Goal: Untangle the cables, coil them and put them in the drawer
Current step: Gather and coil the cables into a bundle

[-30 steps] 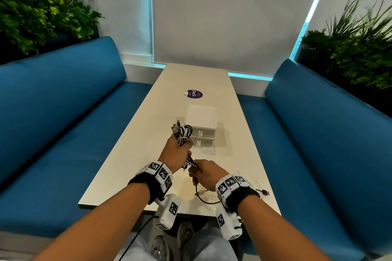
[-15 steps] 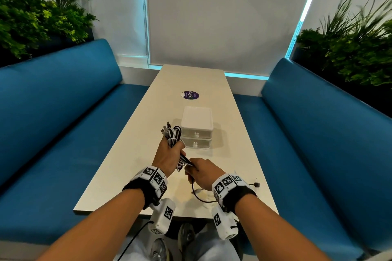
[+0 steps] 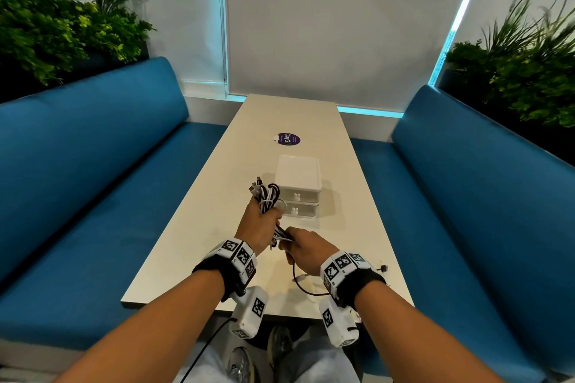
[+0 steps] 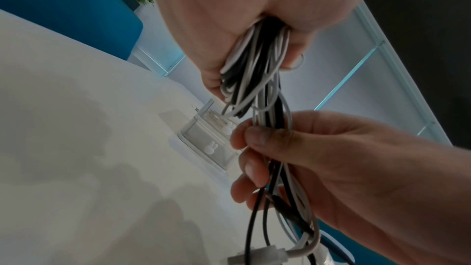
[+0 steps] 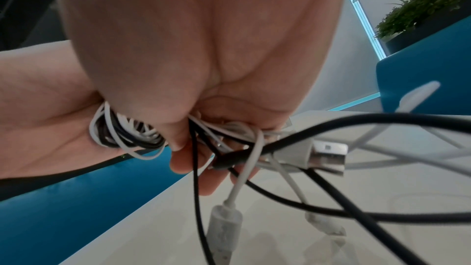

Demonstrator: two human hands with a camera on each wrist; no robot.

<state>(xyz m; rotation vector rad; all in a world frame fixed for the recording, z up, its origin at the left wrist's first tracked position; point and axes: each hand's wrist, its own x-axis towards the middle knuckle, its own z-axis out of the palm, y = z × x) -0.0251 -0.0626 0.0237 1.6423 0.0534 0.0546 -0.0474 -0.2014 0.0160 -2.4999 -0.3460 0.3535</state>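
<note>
While left hand grips cables upright, right hand pinches trailing ends.

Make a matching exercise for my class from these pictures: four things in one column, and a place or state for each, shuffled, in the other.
Things:
1. cable bundle
2. drawer unit
3. purple sticker
4. black cable end

Places or states:
A. flat on the table beyond the drawers
B. gripped in the left hand
C. on the table, both drawers shut
D. loose on the table by the right wrist

Pairs: 1-B, 2-C, 3-A, 4-D
</note>
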